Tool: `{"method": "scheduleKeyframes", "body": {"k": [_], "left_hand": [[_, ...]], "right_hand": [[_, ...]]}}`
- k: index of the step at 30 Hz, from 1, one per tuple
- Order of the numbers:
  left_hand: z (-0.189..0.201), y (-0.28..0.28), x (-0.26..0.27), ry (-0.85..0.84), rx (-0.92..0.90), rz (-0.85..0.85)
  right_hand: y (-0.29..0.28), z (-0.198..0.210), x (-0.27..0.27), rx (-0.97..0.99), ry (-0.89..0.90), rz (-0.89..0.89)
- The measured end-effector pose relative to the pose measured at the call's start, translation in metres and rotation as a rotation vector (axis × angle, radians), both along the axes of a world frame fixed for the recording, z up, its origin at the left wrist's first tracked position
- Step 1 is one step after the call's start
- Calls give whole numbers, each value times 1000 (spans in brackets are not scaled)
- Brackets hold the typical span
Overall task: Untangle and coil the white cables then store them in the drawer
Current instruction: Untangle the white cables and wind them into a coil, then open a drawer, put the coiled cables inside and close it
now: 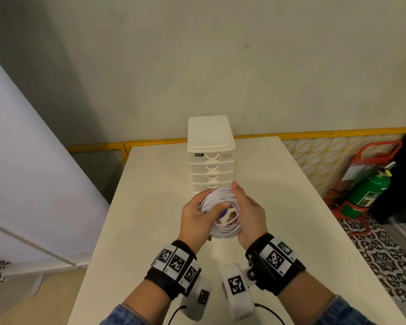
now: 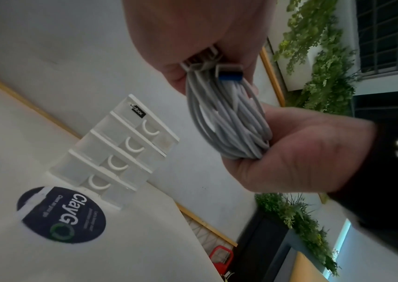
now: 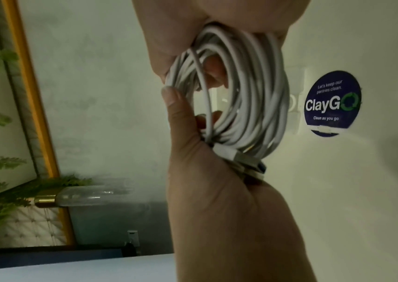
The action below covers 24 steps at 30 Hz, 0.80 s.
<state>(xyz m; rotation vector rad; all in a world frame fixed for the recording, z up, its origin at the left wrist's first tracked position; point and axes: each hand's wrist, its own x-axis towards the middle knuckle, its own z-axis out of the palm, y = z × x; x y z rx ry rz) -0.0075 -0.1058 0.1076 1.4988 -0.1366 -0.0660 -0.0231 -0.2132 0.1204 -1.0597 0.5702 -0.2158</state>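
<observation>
A coil of white cables (image 1: 223, 213) hangs above the white table (image 1: 291, 195), just in front of the drawer unit. My left hand (image 1: 195, 214) grips the coil's left side, thumb over the strands. My right hand (image 1: 249, 212) grips its right side, fingers curled over the top. In the left wrist view the coil (image 2: 229, 118) ends in a USB plug (image 2: 230, 73) with a blue insert. The right wrist view shows the loops (image 3: 248, 95) and the plugs (image 3: 246, 162) against my left palm (image 3: 217, 190). The white drawer unit (image 1: 211, 156) has several drawers, all closed.
A round dark blue sticker (image 2: 62, 215) lies on the table under the coil. A yellow-framed mesh rail (image 1: 314, 134) runs behind the table against the wall. A green fire extinguisher (image 1: 368, 188) in a red stand sits on the floor at right.
</observation>
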Motion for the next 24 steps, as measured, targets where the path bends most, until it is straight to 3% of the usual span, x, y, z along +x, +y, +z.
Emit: {"method": "scheduleKeyframes", "body": {"k": [3, 10, 17, 24], "left_hand": [[-2, -16, 7, -17, -32, -6], [-7, -49, 21, -174, 164, 15], [-19, -71, 33, -346, 370, 72], [-20, -87, 41, -191, 287, 89]], "right_hand": [[-19, -2, 7, 52, 43, 41], [-58, -10, 25, 172, 58, 137], [-75, -15, 50, 50, 67, 88], [-92, -5, 85, -218, 58, 139]]}}
